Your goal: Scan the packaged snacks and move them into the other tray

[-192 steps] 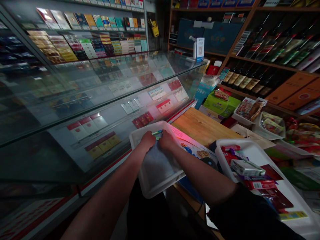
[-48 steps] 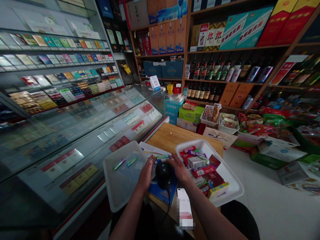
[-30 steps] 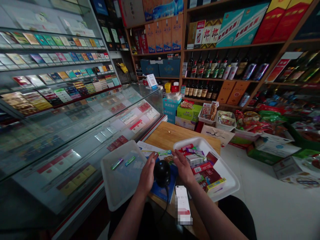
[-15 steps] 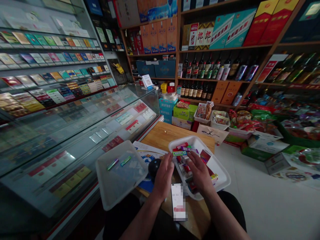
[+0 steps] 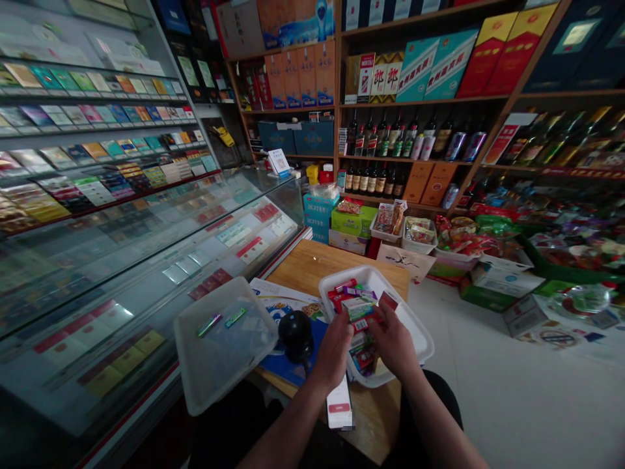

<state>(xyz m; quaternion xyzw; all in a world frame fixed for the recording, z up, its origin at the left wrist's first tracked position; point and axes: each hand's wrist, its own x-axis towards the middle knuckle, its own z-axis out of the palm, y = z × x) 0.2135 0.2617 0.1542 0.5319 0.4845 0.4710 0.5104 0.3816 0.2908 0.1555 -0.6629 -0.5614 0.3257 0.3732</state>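
Both hands are over a white tray [image 5: 420, 335] of small colourful packets. My left hand [image 5: 336, 348] is closed at the tray's left side, its fingertips on a green and white packet [image 5: 359, 307]. Across from it, my right hand [image 5: 393, 339] has its fingers bent round a red packet [image 5: 360, 324] just below the green one. A second tray [image 5: 219, 378], translucent, stands to the left with a purple-green stick pack [image 5: 209, 326] and a green pack [image 5: 235, 317] in it. Below my left hand lies a phone [image 5: 339, 407], partly covered.
A black round device [image 5: 295, 335] stands on a blue and white printed sheet [image 5: 312, 306] between the trays. The wooden table [image 5: 303, 260] adjoins a glass display counter [image 5: 195, 241]. Shelves of bottles and boxes [image 5: 415, 130] rise behind; snack cartons line the floor at right.
My left hand has moved right over the tray and closed on the packets. The view has shifted, showing more of the black device. The phone is now more covered.
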